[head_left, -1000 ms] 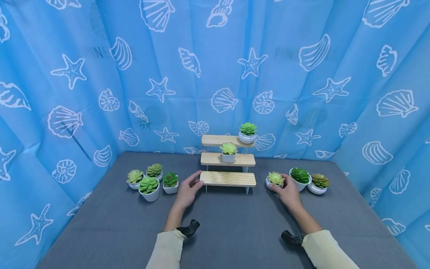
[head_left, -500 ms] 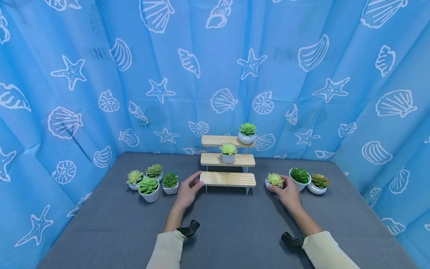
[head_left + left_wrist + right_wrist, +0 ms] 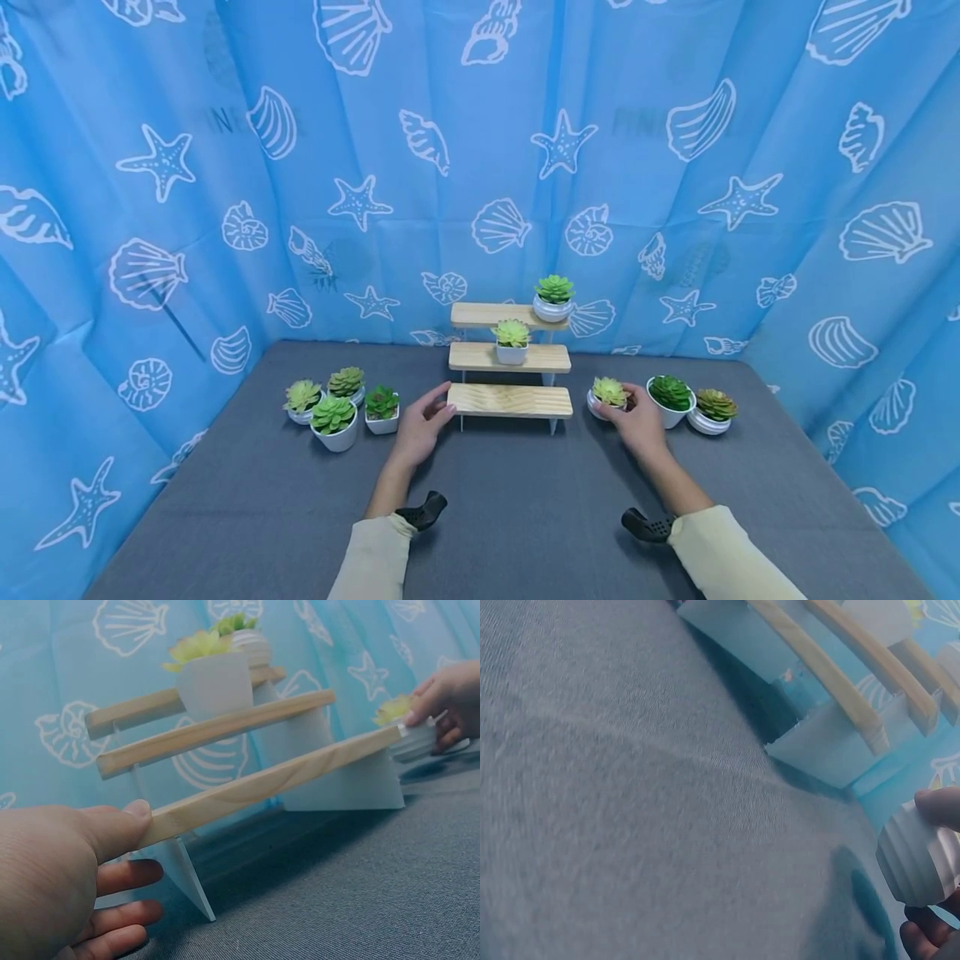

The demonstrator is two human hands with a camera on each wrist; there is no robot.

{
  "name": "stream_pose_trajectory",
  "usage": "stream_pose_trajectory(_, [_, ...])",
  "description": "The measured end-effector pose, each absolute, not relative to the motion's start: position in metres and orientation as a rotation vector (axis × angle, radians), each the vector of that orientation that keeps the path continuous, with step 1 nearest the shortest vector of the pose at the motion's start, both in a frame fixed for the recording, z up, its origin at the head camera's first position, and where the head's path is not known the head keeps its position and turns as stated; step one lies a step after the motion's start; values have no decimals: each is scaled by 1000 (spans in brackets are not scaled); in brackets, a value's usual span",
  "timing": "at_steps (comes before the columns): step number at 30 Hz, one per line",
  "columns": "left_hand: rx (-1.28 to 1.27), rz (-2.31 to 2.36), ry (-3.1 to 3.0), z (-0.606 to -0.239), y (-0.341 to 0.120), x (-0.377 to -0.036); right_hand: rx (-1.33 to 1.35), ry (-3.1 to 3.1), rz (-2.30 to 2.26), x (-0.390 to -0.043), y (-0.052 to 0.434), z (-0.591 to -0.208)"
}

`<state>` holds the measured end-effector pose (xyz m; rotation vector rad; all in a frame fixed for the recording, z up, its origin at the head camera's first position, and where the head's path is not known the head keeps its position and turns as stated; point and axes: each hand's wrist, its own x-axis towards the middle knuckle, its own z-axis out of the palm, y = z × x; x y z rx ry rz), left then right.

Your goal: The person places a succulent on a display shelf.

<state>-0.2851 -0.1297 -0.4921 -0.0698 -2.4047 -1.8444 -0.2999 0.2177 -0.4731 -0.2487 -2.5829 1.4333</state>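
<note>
A: Where does the head view put us?
B: High over the table (image 3: 517,517), facing forward and down, far enough back to fit the whole stand (image 3: 510,400) mid-frame.
A: And on the wrists?
B: At the left, we look from low and close, past the left hand (image 3: 60,870) at lower left, across the stand. At the right, we sit close above the table, tilted steeply, the right hand (image 3: 641,423) cropped at lower right.
A: What do we share?
B: We see the stand and right hand in all three.

Both hands (image 3: 417,427) (image 3: 640,423) well apart, right fingers (image 3: 922,930) curled.
</note>
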Motion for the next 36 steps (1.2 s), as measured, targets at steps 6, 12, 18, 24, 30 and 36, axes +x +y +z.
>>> stream_pose_trajectory(6, [-56,-1849,-2404,-492,-130,-286,-299,-2532,1452,-302,213,-470])
stream_pose_trajectory(12, [-56,-1846,-2406,-492,-130,-286,-283,-2469,1472,-302,206,-464])
stream_pose_trajectory(18, [-41,-1863,-2411,-495,-131,-288,-275,-2445,1465,-302,201,-457])
stream_pose_trajectory(24, [-26,-1873,-2403,-494,-131,-289,-290,-2374,1469,-307,195,-450])
stream_pose_trajectory(30, [-28,-1851,-2406,-493,-130,-287,-265,-2245,1549,-306,183,-441])
stream_pose_trajectory(36, [-27,-1847,-2411,-493,-130,-286,-219,-2162,1587,-304,174,-435])
